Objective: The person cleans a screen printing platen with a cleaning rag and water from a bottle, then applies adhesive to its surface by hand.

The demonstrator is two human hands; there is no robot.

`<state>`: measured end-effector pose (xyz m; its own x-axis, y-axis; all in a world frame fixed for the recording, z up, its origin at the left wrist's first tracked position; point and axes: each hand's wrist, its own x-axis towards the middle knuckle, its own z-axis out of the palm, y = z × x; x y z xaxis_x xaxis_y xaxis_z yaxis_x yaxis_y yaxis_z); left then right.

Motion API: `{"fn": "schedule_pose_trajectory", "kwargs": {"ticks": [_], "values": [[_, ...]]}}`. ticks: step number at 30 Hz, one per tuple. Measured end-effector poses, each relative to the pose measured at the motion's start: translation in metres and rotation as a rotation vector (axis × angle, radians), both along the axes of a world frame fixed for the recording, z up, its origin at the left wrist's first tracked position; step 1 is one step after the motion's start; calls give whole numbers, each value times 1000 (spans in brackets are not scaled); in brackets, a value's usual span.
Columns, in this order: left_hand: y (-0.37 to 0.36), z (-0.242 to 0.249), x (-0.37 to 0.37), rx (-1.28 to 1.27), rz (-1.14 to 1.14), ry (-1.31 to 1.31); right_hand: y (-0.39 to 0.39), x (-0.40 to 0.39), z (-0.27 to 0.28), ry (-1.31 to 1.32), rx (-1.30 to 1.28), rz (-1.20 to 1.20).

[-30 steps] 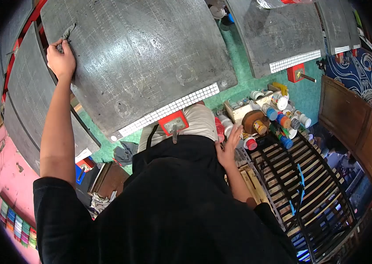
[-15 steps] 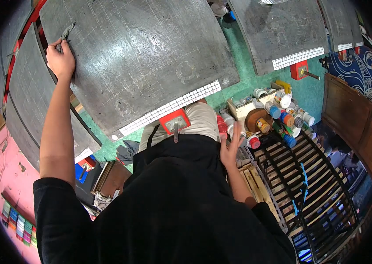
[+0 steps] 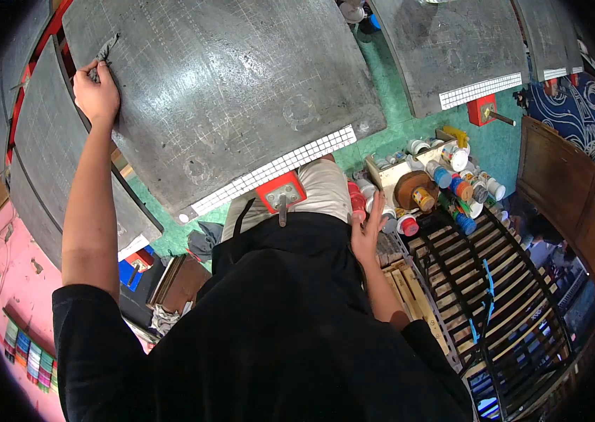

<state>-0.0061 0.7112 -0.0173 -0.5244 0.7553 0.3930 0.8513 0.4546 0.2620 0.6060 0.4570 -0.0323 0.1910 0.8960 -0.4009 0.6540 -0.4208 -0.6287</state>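
Observation:
My left hand [image 3: 96, 91] is closed on a crumpled grey cloth [image 3: 106, 53] at the left edge of a large grey board [image 3: 220, 77]. A tip of the cloth sticks out above my fingers and lies against the board. Low beside my right hip, my right hand [image 3: 368, 232] has its fingers stretched out and holds nothing; it is nearest to the red-lidded jars [image 3: 357, 200]. Along the board's near edge runs a white gridded strip [image 3: 276, 169], with a red metal bracket [image 3: 280, 193] below its middle.
More grey boards stand at the right [image 3: 452, 49] and left [image 3: 44, 141]. Paint jars [image 3: 441, 176] crowd a wooden box at the right, above a black slatted rack [image 3: 487, 281]. A wooden panel [image 3: 558, 190] is at the far right, a pink wall [image 3: 23, 260] at the left.
The view has shifted very slightly. My left hand stays at the same place on the board with the cloth, and my right hand has barely moved.

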Motion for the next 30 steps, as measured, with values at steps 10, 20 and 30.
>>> {"fn": "schedule_pose_trajectory", "kwargs": {"ticks": [10, 20, 30], "values": [[-2, 2, 5, -4, 0, 9, 17, 9, 24, 136, 96, 21], [-2, 1, 7, -22, 12, 0, 87, 21, 75, 505, -330, 4], [-2, 6, 14, -6, 17, -14, 129, -35, 72, -292, -62, 390]]}}
